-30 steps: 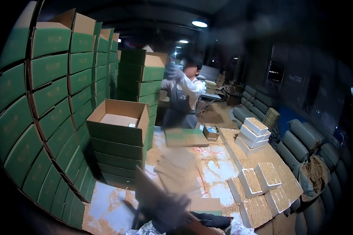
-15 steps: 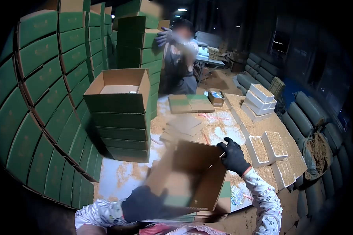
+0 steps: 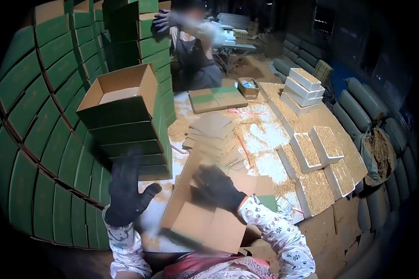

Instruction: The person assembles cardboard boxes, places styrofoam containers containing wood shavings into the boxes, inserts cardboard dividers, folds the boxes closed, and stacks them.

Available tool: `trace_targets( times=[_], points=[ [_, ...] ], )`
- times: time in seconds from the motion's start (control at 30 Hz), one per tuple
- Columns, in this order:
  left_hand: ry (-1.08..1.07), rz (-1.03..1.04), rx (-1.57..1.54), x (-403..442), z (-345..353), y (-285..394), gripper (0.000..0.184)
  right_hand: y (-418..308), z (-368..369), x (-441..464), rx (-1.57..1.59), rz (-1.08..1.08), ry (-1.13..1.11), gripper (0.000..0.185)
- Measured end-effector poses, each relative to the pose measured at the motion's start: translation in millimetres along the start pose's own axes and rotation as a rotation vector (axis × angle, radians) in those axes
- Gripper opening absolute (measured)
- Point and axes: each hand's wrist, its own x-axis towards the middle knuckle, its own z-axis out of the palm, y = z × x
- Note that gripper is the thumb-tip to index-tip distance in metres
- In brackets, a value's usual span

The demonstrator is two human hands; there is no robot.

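My left hand (image 3: 128, 190), in a dark glove, is raised with its fingers stretched out and the thumb apart. It holds nothing and is left of a brown cardboard box (image 3: 209, 228) in front of me. The box is tilted, with flaps folded at its near side. My right hand (image 3: 217, 187), also dark-gloved, reaches over the box with its fingers stretched leftward. Its fingers are blurred, and whether they press on the cardboard I cannot tell. Beyond the box lie loose cardboard sheets (image 3: 212, 128).
Stacked green cartons (image 3: 121, 125) stand at left, the top one open. White trays of brown granules (image 3: 307, 149) are on the right of the table (image 3: 265, 135). Flat cartons (image 3: 219, 98) and a small box (image 3: 248, 88) lie at the back. A co-worker (image 3: 195, 60) stands behind. Grey sacks (image 3: 358, 111) line the right.
My right hand has left the box's far right rim and moved left over the box. My left hand has lifted away to the left. The box has turned, and the view has shifted.
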Motion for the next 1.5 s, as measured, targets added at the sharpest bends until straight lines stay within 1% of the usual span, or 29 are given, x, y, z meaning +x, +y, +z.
trace_targets(
  times=[0.07, 0.1, 0.13, 0.2, 0.23, 0.27, 0.3, 0.33, 0.37, 0.43, 0.47, 0.57, 0.6, 0.67, 0.7, 0.73, 0.8, 0.87, 0.9, 0.93, 0.97, 1.0, 1.03, 1.1, 1.2, 1.27, 1.33, 1.37, 1.5],
  points=[
    [-0.073, -0.169, -0.163, -2, 28, -17, 0.075, 10, 7, -3, 0.196, 0.154, 0.186, 0.037],
    [-0.088, 0.021, -0.023, -5, 56, 6, 0.075, 16, 6, -2, 0.410, 0.223, 0.316, 0.036],
    [-0.103, 0.216, 0.124, -5, 79, 28, 0.075, 7, -19, 7, 0.229, 0.171, 0.430, 0.037],
    [0.003, 0.119, 0.160, -2, 79, 14, 0.074, 21, -45, -8, -0.012, 0.104, 0.568, 0.029],
    [0.048, 0.071, 0.172, -4, 76, 1, 0.073, 48, -27, -37, 0.112, 0.339, 0.704, 0.024],
    [0.127, 0.037, 0.211, -10, 74, -29, 0.070, 45, -21, -65, 0.133, 0.585, 0.623, 0.023],
    [0.216, -0.118, -0.035, -15, 72, -61, 0.065, 54, 0, -110, 0.596, 0.951, 0.314, 0.032],
    [0.321, -0.136, -0.097, -18, 65, -72, 0.056, 34, 7, -130, 0.969, 1.152, 0.105, 0.034],
    [0.366, -0.147, -0.158, -20, 58, -68, 0.053, 2, -2, -120, 1.173, 1.147, -0.014, 0.036],
    [0.296, -0.126, -0.375, -30, 63, -30, 0.049, -27, -52, -72, 1.184, 0.949, -0.174, 0.040],
    [0.147, -0.081, -0.510, -32, 77, -4, 0.046, -18, -86, -49, 1.008, 0.870, -0.286, 0.042],
    [-0.252, 0.070, -0.781, -44, 107, 52, 0.040, 8, -119, -40, 0.218, 0.271, -0.937, 0.040],
    [-0.311, 0.091, -0.866, -38, 105, 56, 0.038, 14, -122, -46, 0.241, 0.256, -0.992, 0.039],
    [-0.247, 0.036, -1.006, -15, 92, 42, 0.035, 25, -120, -65, 0.296, 0.203, -1.130, 0.038],
    [-0.115, -0.008, -0.959, 6, 87, 29, 0.033, 25, -117, -81, 0.331, 0.181, -0.976, 0.038],
    [0.053, 0.013, -0.583, 33, 83, 15, 0.034, 20, -125, -67, 0.294, 0.267, -1.139, 0.037],
    [0.066, -0.061, -0.288, 66, 101, 6, 0.038, 53, -125, -85, 0.535, 0.276, -0.829, 0.036],
    [-0.345, -0.217, -0.542, 63, 123, -32, 0.038, 107, -163, -104, 0.366, 0.593, -0.114, 0.038],
    [-0.330, -0.236, -0.506, 64, 124, -27, 0.038, 165, -166, -127, 0.211, 0.587, 0.267, 0.041],
    [-0.316, -0.259, -0.472, 62, 119, -22, 0.037, 218, -181, -156, 0.092, 0.716, 0.484, 0.042],
    [-0.279, -0.217, -0.413, 55, 123, -25, 0.035, 294, -188, -196, 0.052, 1.031, 0.714, 0.034],
    [-0.240, -0.181, -0.353, 52, 127, -26, 0.034, 374, -193, -259, 0.165, 1.039, 0.963, 0.038],
    [-0.247, -0.205, -0.363, 57, 127, -23, 0.033, 403, -221, -292, 0.652, 1.243, 1.000, 0.038],
    [-0.268, -0.261, -0.382, 59, 124, -17, 0.032, 448, -235, -325, 1.051, 1.396, 1.044, 0.042],
    [-0.318, -0.501, -0.652, 54, 124, -23, 0.031, 526, -221, -352, 0.812, 1.333, 1.395, 0.042],
    [-0.333, -0.454, -0.568, 64, 118, -13, 0.030, 509, -225, -327, 0.637, 1.409, 1.431, 0.044],
    [-0.332, -0.428, -0.591, 59, 123, -20, 0.031, 487, -234, -310, 0.797, 1.427, 1.456, 0.047],
    [-0.345, -0.396, -0.547, 62, 121, -15, 0.031, 522, -232, -361, 0.695, 1.361, 1.320, 0.051],
    [-0.341, -0.389, -0.561, 69, 118, -10, 0.032, 477, -234, -345, 1.068, 1.326, 1.134, 0.043]
  ],
)
